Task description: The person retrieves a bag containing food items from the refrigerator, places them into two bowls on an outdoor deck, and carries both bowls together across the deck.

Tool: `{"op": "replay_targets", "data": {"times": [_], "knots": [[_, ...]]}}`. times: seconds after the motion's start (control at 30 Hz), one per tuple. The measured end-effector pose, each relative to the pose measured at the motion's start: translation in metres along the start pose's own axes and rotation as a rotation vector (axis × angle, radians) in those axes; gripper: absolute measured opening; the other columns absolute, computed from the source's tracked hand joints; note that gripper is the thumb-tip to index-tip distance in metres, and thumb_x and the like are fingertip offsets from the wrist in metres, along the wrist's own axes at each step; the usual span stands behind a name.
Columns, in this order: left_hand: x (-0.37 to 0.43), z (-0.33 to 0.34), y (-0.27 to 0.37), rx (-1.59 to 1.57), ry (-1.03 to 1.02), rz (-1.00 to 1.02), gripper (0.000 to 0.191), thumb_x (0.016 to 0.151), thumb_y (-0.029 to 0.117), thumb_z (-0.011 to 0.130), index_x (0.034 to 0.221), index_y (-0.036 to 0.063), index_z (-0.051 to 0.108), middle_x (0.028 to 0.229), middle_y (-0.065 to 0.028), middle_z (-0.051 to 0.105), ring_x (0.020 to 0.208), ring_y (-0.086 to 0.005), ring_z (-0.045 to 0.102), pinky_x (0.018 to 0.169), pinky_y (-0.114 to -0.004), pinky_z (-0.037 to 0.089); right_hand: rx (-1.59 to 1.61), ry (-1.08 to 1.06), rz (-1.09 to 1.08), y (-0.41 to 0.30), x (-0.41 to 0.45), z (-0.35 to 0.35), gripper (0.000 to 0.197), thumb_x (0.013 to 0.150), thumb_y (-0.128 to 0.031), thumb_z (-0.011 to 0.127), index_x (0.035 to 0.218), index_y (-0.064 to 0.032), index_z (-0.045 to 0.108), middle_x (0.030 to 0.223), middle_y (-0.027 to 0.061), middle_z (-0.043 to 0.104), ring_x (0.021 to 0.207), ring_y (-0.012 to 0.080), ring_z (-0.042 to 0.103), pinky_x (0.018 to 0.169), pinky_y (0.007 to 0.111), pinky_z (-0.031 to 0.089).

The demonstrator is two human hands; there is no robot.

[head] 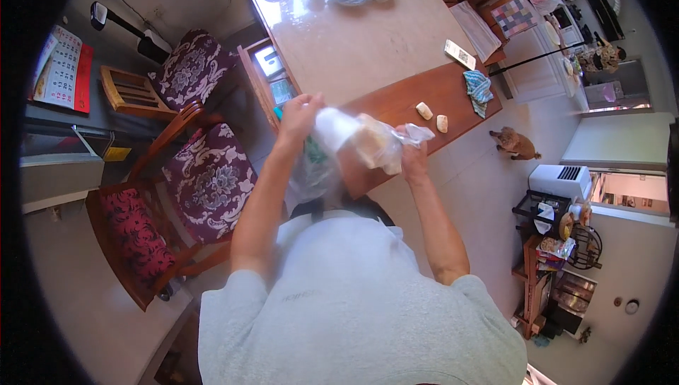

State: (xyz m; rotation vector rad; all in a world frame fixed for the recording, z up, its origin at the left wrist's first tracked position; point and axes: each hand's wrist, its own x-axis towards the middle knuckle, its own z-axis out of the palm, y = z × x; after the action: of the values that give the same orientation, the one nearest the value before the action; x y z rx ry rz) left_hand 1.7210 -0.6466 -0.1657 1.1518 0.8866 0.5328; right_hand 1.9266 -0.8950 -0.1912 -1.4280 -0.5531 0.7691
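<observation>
My right hand (415, 159) grips the gathered end of a clear plastic bag (390, 143) with pale, bread-like pieces (370, 141) inside. At the other end, the fingers of my left hand (299, 117) pinch a white, motion-blurred part (335, 128) that looks like plastic or paper. Whether that part belongs to the same bag, I cannot tell. Below my left hand hangs another clear plastic bag (313, 173) with green on it. Two small pale pieces (424, 111) lie on the wooden table edge (382, 173), beyond my right hand.
An open drawer (252, 75) juts from the table's left side. A phone (460, 54) and a striped cloth (478, 93) lie at the table's right. Patterned chairs (212, 181) stand at left. A brown dog (513, 143) is on the floor; a person (599, 59) is farther off.
</observation>
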Motion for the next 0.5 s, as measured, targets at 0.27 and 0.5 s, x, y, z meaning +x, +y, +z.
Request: {"op": "replay_targets", "data": {"times": [0.27, 0.5], "knots": [[0.119, 0.077, -0.030, -0.627, -0.220, -0.149, 0.027, 0.114, 0.032, 0.059, 0.118, 0.0081, 0.071, 0.107, -0.0065, 0.076, 0.094, -0.0226, 0.073, 0.085, -0.040, 0.061, -0.072, 0.383, -0.056, -0.003, -0.070, -0.083, 0.011, 0.110, -0.018, 0.069, 0.110, -0.0074, 0.074, 0.104, 0.0014, 0.072, 0.097, 0.0124, 0.067, 0.086, 0.032, 0.056], [0.198, 0.211, -0.083, -0.390, -0.298, -0.041, 0.039, 0.101, 0.004, 0.059, 0.140, 0.0029, 0.059, 0.133, -0.0103, 0.070, 0.113, -0.0263, 0.070, 0.096, -0.041, 0.059, -0.086, 0.706, 0.009, -0.015, -0.161, -0.170, 0.020, 0.109, -0.025, 0.073, 0.107, -0.0058, 0.076, 0.103, 0.0008, 0.074, 0.099, 0.0125, 0.067, 0.087, 0.033, 0.054]]}}
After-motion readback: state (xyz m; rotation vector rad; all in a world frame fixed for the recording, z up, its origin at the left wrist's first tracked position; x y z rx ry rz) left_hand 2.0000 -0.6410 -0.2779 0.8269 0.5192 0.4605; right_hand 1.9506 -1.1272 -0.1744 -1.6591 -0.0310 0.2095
